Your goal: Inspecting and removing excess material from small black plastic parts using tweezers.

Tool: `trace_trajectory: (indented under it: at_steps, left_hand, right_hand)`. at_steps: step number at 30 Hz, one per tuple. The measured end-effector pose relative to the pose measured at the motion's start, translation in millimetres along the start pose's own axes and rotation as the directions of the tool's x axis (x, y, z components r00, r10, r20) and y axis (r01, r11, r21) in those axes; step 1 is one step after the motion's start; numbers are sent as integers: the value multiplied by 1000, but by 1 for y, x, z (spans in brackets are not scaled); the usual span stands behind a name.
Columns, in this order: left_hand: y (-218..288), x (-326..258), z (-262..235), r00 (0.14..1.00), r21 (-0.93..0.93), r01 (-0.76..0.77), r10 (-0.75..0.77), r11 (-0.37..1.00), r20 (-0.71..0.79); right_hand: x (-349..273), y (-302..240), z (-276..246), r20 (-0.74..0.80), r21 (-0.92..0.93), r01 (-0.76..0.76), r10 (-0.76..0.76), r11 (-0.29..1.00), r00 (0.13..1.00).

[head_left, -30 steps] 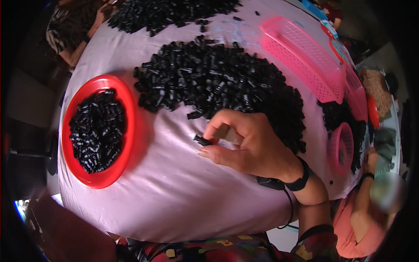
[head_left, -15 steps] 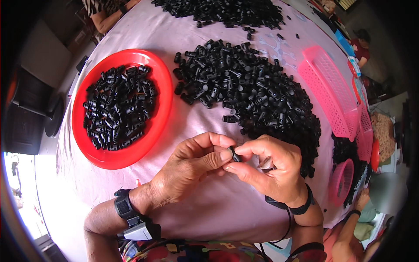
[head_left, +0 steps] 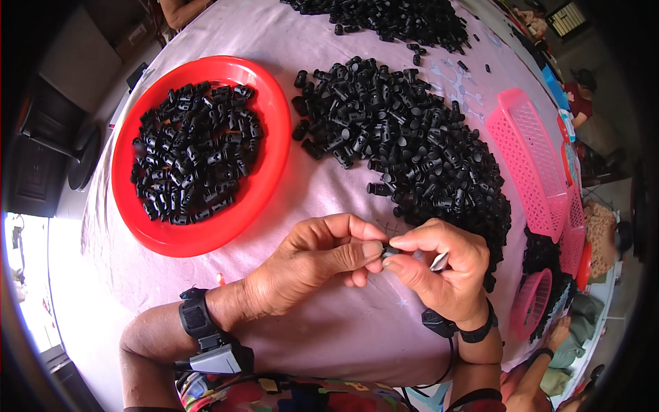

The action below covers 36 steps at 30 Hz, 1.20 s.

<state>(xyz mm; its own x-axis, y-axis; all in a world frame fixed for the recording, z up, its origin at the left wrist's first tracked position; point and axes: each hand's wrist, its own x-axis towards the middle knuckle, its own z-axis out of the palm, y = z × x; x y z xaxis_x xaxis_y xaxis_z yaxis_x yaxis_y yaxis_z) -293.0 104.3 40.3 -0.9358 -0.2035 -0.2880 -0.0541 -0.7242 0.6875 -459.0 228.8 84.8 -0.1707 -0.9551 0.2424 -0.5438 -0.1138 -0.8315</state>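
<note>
My left hand (head_left: 322,257) pinches a small black plastic cord lock (head_left: 389,251) between thumb and index finger. From the other side, the thumb and index finger of my right hand (head_left: 446,264) close on the same piece, so most of it is hidden. A small shiny silver piece (head_left: 440,261) shows within my right hand, its kind unclear. Just beyond my hands spreads a heap of black cord locks (head_left: 412,137). To the left, a red plastic tray (head_left: 264,199) holds many similar pieces.
A second black heap (head_left: 391,20) lies at the far side of the pink cloth-covered table (head_left: 302,343). Pink perforated baskets (head_left: 525,158) stand along the right. Another person's hand (head_left: 559,333) rests at the lower right; a person's arm (head_left: 182,10) appears at the far left.
Both hands, still pinching the small piece, appear shifted a little to the right. The silver piece in my right hand shows more clearly. The whole view has shifted slightly.
</note>
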Motion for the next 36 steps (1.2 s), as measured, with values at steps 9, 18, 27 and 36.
trace_trajectory:
  at_steps: [9,18,27,36]
  left_hand:
    - [3,-5,2,980,-257,197,-198,946,23]
    - [-2,-4,-1,986,-262,166,-156,951,55]
    - [-7,-2,-2,988,-314,155,-142,937,63]
    - [-4,-2,-3,976,-339,212,-181,916,121]
  right_hand:
    - [-1,7,1,-67,67,-66,70,996,995]
    - [-1,3,1,-4,118,-99,100,988,995]
    - [-1,2,2,55,166,-132,125,977,991]
    - [0,-1,3,91,190,-219,205,957,975]
